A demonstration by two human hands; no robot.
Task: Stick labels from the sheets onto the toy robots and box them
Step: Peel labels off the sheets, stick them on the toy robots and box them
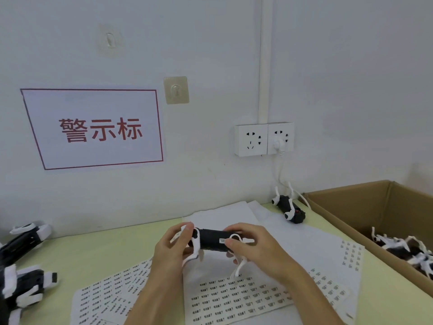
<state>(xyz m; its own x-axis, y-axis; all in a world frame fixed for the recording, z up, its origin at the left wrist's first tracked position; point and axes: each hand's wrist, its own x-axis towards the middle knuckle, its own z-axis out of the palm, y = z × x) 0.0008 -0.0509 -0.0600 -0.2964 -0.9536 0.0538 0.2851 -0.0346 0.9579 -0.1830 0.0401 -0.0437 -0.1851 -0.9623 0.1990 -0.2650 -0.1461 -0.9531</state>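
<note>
A black toy robot (210, 239) with white legs is held above the table, lying on its side. My left hand (174, 248) grips its left end. My right hand (254, 246) holds the right end, and its thumb presses a small white label (223, 241) against the black body. Below the hands lie label sheets (236, 299) printed with rows of small labels, and another sheet (105, 294) lies to the left. A cardboard box (351, 202) at the right holds several black and white toy robots (407, 250).
One more toy robot (289, 208) stands at the back by the wall, near a white cable from the wall sockets (264, 139). Other toy robots (23, 285) lie at the left table edge. A sign with red characters (98, 129) hangs on the wall.
</note>
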